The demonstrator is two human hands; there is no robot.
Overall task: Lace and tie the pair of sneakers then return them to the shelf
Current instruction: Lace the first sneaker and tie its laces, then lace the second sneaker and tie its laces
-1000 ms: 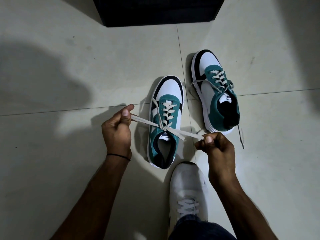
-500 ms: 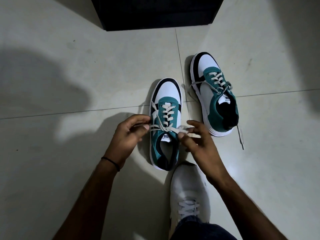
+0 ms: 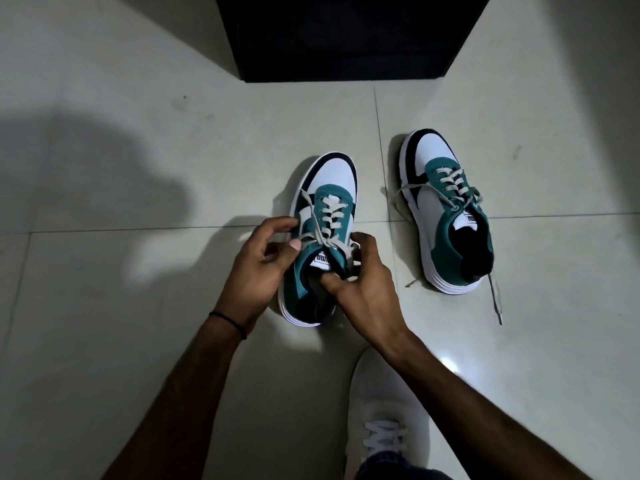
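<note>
Two teal, white and black sneakers stand on the tiled floor, toes pointing away. The left sneaker [image 3: 329, 188] is laced, with a half knot at its tongue. My left hand [image 3: 258, 268] pinches the left lace end beside the collar. My right hand [image 3: 363, 285] grips the right lace end, its fingers curled over the tongue and opening. The right sneaker [image 3: 446, 216] stands apart to the right, untouched, and its loose lace ends [image 3: 495, 303] trail onto the floor at heel and side.
A black shelf unit [image 3: 346, 36] stands on the floor straight ahead beyond the sneakers. My own foot in a white shoe [image 3: 381, 417] rests at the bottom, just below my right forearm. Pale floor tiles [image 3: 138, 341] spread to the left and right.
My hands, a second ago spread wide pulling the lace ends taut, have come together over the left sneaker's tongue. The view has shifted closer to the shoes.
</note>
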